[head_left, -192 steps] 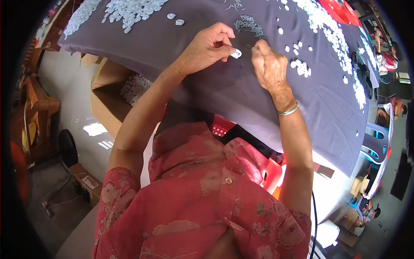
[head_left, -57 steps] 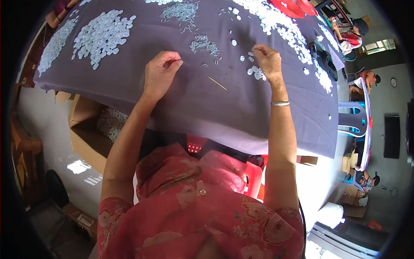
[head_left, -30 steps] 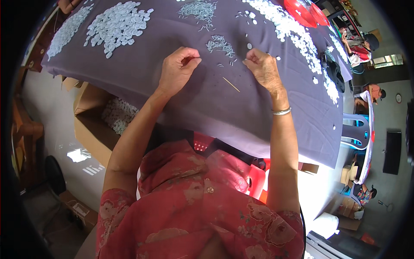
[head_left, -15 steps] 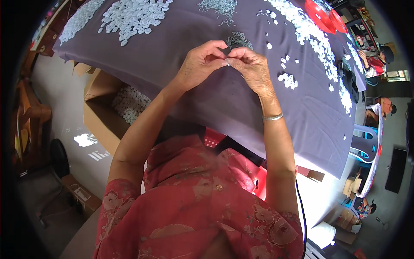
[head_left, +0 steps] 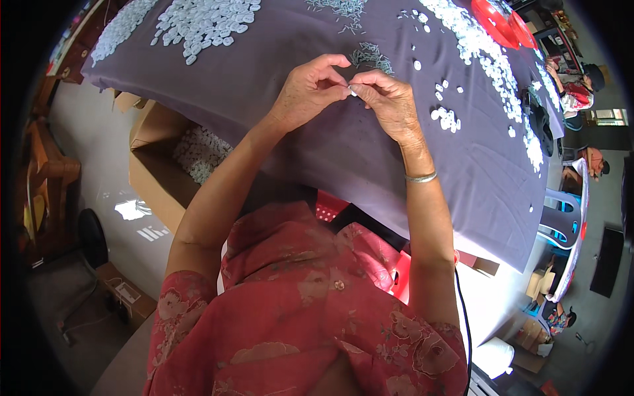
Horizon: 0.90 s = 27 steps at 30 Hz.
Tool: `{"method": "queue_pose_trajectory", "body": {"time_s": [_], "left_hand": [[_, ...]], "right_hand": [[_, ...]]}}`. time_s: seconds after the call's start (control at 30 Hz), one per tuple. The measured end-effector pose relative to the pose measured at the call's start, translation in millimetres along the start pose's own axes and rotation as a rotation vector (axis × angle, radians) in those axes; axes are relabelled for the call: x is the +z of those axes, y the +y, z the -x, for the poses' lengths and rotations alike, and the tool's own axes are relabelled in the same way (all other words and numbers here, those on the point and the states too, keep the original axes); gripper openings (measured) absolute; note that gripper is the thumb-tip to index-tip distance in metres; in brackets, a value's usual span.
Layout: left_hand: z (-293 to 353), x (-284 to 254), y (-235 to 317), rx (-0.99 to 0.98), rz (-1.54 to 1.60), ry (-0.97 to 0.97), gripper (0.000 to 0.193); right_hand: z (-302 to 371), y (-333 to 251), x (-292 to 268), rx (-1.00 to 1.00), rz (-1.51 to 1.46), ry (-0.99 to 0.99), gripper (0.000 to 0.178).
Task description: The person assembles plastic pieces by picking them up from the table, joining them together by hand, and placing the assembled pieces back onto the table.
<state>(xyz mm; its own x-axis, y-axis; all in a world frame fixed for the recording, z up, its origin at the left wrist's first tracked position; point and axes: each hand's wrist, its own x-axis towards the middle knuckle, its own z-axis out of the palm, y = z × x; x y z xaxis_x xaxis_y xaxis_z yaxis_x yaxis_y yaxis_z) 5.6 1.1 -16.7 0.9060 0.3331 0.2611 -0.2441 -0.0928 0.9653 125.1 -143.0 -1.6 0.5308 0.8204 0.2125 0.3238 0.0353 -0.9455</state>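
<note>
Over the near part of the table, my left hand [head_left: 302,98] and my right hand [head_left: 395,109] meet fingertip to fingertip. Between them is a small white piece [head_left: 353,92], mostly covered by the fingers, so its exact kind does not show. My left thumb and a bent finger press at it while the left index finger stands raised. The right thumb and index finger pinch it from the other side. Just beyond my hands lies a small heap of thin grey pins [head_left: 373,56], perhaps screws. A few white plastic pieces [head_left: 448,119] lie to the right of my right hand.
A dark cloth covers the table [head_left: 317,152]. White pieces [head_left: 206,23] are heaped far left, more [head_left: 485,59] spread along the right, near red basins [head_left: 494,23]. More grey pins [head_left: 340,8] lie at the back. An open carton [head_left: 155,171] of white pieces stands below left. People sit at far right.
My fingers have shifted slightly around the white piece, and more of it shows now. The left index finger has lifted a little. The whole view has moved slightly.
</note>
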Motion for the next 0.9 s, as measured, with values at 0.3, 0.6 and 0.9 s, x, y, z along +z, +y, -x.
{"method": "queue_pose_trajectory", "body": {"time_s": [0.3,0.6,0.9], "left_hand": [[-0.3,-3.2,0.9,-0.028,0.015,0.052,0.037],[-0.8,-1.6,0.5,-0.016,0.033,0.064,0.033],[-1.4,-0.7,-1.4,0.020,0.055,0.044,0.033]], "right_hand": [[4.7,-4.6,-2.0,0.048,-0.035,0.003,0.011],[5.4,-6.5,5.9,0.090,0.035,-0.035,0.012],[5.1,-1.4,5.8,0.016,0.106,-0.030,0.011]]}}
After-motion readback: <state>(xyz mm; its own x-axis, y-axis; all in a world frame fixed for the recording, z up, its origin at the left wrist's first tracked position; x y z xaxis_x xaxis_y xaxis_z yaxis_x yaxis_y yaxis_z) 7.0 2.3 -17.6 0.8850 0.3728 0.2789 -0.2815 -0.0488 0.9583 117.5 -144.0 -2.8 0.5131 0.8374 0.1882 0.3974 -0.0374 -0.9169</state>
